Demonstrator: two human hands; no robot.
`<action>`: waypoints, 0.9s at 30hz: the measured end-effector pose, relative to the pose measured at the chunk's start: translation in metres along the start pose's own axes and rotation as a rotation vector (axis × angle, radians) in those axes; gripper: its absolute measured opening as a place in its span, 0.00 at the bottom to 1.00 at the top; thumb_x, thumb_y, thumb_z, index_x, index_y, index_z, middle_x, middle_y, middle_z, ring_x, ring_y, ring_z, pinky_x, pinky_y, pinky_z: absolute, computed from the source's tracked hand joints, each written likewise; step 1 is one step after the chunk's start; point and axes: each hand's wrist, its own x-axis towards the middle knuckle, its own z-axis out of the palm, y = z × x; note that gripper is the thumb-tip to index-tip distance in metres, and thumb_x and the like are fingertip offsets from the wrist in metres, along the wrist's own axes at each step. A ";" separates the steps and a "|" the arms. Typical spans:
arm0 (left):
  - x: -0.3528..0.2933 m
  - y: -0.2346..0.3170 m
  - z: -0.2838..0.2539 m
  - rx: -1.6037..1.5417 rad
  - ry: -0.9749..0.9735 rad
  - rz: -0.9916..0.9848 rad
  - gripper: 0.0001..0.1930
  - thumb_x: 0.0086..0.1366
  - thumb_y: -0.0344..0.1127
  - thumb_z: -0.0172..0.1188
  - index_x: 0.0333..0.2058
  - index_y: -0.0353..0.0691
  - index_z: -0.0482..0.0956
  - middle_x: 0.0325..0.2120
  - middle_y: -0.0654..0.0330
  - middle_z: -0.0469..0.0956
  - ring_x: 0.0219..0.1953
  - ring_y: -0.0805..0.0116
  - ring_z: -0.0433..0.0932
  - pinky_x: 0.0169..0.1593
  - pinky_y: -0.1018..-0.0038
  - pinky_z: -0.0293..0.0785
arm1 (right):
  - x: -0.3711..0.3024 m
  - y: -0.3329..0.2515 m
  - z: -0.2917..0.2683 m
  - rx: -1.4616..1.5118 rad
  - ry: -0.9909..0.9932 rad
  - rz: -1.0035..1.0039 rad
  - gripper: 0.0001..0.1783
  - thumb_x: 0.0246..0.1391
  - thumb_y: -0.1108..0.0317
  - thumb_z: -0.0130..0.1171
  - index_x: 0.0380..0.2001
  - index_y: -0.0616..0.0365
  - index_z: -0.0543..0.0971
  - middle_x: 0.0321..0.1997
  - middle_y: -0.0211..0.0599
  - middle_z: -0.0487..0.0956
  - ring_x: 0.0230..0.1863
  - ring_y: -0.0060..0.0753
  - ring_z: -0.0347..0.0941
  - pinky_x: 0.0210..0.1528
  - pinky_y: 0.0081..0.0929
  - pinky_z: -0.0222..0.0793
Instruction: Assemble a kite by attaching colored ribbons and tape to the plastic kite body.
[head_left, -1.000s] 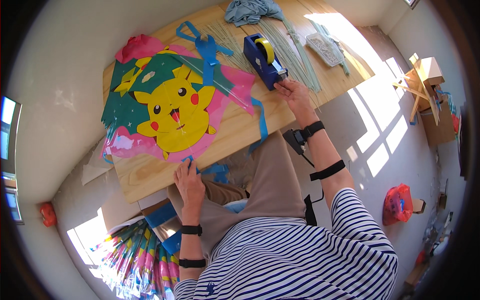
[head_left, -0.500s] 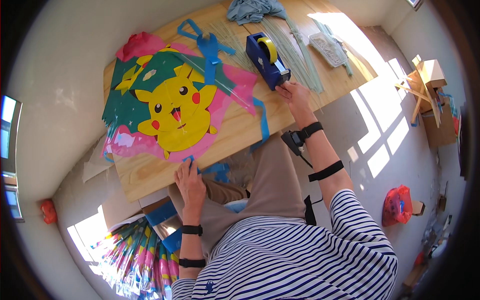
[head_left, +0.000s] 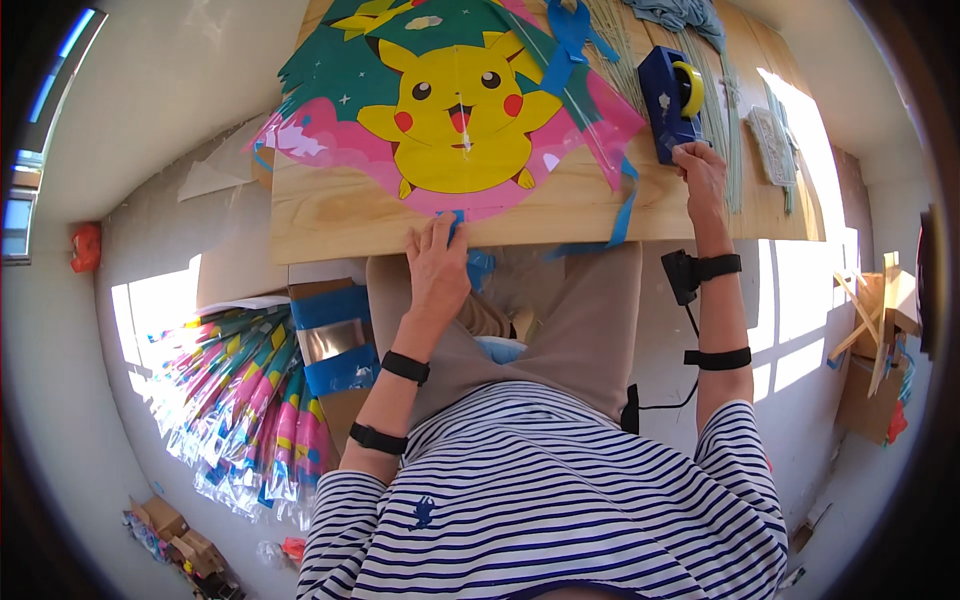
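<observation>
A kite (head_left: 455,120) printed with a yellow cartoon figure on green and pink lies flat on the wooden table. My left hand (head_left: 438,268) is at its lower edge, fingertips pressing a blue ribbon (head_left: 457,222) against the pink border. To the right stands a dark blue tape dispenser (head_left: 660,95) with a yellow-cored roll (head_left: 690,90). My right hand (head_left: 703,180) is at the dispenser's front end, thumb and forefinger pinched together on the end of the clear tape, which is hard to see.
Thin pale sticks (head_left: 728,130) and a clear plastic box (head_left: 770,145) lie right of the dispenser. Grey-blue cloth (head_left: 680,15) is at the back. Blue ribbon (head_left: 625,205) hangs over the front edge. Folded kites (head_left: 255,400) fan out at lower left beside a cardboard box (head_left: 335,335).
The view has turned, so the table sits straighter and more of the folded kites shows. My left hand stays at the kite's lower edge, my right at the dispenser's front.
</observation>
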 end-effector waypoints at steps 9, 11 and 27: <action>-0.001 0.002 0.004 0.072 0.086 0.002 0.20 0.54 0.26 0.59 0.48 0.35 0.77 0.50 0.58 0.68 0.58 0.53 0.67 0.66 0.33 0.47 | -0.065 -0.081 0.173 -0.458 -0.885 -0.715 0.06 0.43 0.70 0.62 0.22 0.62 0.78 0.28 0.47 0.78 0.32 0.48 0.76 0.34 0.41 0.69; -0.001 0.003 0.005 0.090 0.104 0.002 0.19 0.54 0.26 0.58 0.46 0.34 0.77 0.49 0.58 0.68 0.57 0.53 0.67 0.65 0.31 0.46 | -0.073 -0.071 0.210 -0.577 -1.001 -0.801 0.05 0.43 0.71 0.62 0.23 0.61 0.78 0.30 0.44 0.77 0.34 0.48 0.75 0.35 0.41 0.68; -0.006 0.005 0.015 0.109 0.139 -0.032 0.19 0.53 0.31 0.58 0.46 0.33 0.80 0.51 0.53 0.69 0.59 0.50 0.65 0.65 0.27 0.43 | -0.089 -0.070 0.286 -0.931 -1.236 -1.043 0.05 0.36 0.71 0.58 0.20 0.57 0.81 0.23 0.46 0.79 0.29 0.53 0.78 0.29 0.45 0.69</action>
